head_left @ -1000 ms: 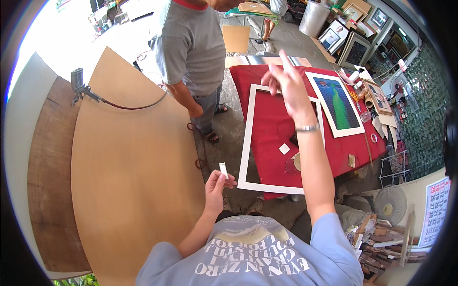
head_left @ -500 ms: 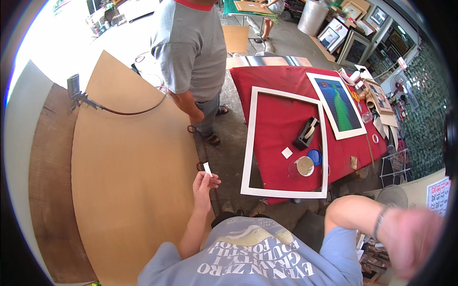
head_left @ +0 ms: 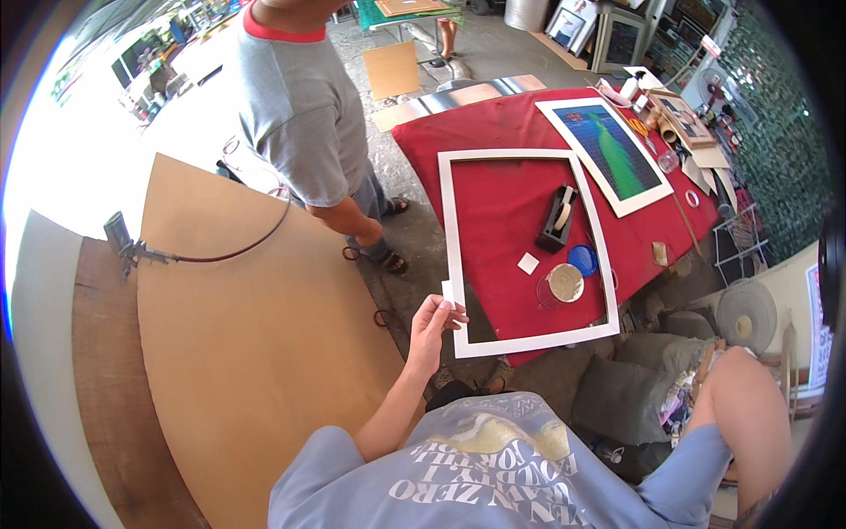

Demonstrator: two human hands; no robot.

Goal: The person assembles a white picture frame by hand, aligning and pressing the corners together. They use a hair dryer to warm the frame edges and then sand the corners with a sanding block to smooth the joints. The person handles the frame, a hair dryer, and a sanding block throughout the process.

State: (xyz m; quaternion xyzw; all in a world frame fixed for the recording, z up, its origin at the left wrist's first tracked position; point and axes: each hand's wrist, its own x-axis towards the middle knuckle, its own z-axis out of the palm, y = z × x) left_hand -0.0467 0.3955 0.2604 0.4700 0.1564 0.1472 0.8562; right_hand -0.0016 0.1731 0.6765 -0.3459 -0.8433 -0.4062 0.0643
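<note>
One worn camera view, items listed by descending size.
Brown board: large curved-top sheet lying flat at the person's left; a thin dark cord with a clip runs across its upper part.
Red-covered table: stands right of the board, with a strip of bare floor between them.
Co-worker: stands at the far side of the gap in a grey shirt, one arm hanging down.
White mat frame: open rectangle lying flat on the red cloth, its near left corner just beside the left hand.
Framed print: blue and green picture with a white border, on the table beyond the mat frame.
Tape dispenser: black, standing inside the mat frame opening.
Clear round lid: inside the opening near the bottom edge, next to a blue disc.
Left hand: raised over the gap, thumb and fingers pinched on a small white piece.
Small white piece: held upright above the fingertips, at the mat frame's left edge.
Right hand: out of frame; only the bent upper arm shows at lower right, so its grip cannot be told.
</note>
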